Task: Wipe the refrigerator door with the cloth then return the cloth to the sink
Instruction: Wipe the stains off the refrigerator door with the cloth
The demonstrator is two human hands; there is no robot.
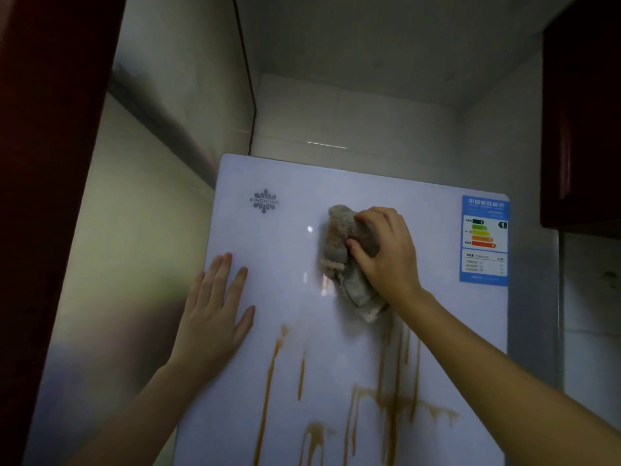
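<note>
The white refrigerator door (289, 237) fills the middle of the head view. Brown drip streaks (396, 381) run down its lower half. My right hand (386, 250) grips a bunched grey-beige cloth (339, 250) and presses it against the upper middle of the door, just above the streaks. My left hand (215, 307) lies flat on the door's left edge with fingers straight and spread. The sink is not in view.
A blue energy label (484, 238) is stuck at the door's upper right. A grey logo (264, 200) sits at the upper left. Dark red cabinets (581, 112) hang at the right, a dark red panel (40, 163) stands at the left, and tiled wall lies behind.
</note>
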